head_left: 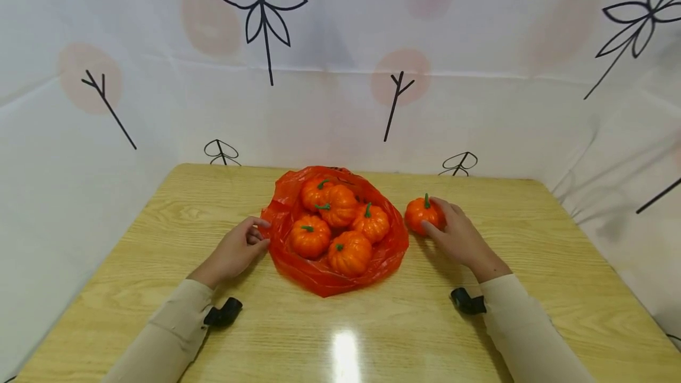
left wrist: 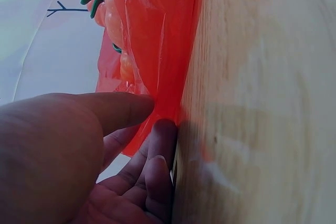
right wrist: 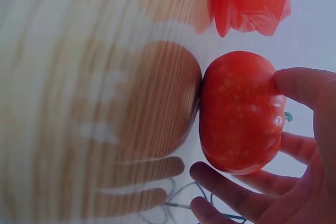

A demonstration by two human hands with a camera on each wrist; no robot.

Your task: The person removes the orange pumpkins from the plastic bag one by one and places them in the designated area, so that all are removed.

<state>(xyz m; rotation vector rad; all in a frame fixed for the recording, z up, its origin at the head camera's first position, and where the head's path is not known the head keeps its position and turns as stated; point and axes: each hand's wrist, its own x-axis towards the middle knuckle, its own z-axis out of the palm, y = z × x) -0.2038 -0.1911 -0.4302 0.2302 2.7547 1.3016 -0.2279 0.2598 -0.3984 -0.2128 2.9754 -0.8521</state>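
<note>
A red plastic bag lies spread on the table, its mouth facing up. Inside it sit several small orange pumpkins with green stems. At the bag's left edge is my left hand, thumb and forefinger apart and touching the plastic. To the right of the bag, another small pumpkin stands upright on the table. My right hand holds it from its right side, with the thumb on its near side and fingers round the far side. In the right wrist view this pumpkin hides part of the fingers.
The wooden table ends at a white cloth backdrop with black flower drawings. More cloth hangs along the left and right sides. Black wrist cameras sit on the left sleeve and right sleeve.
</note>
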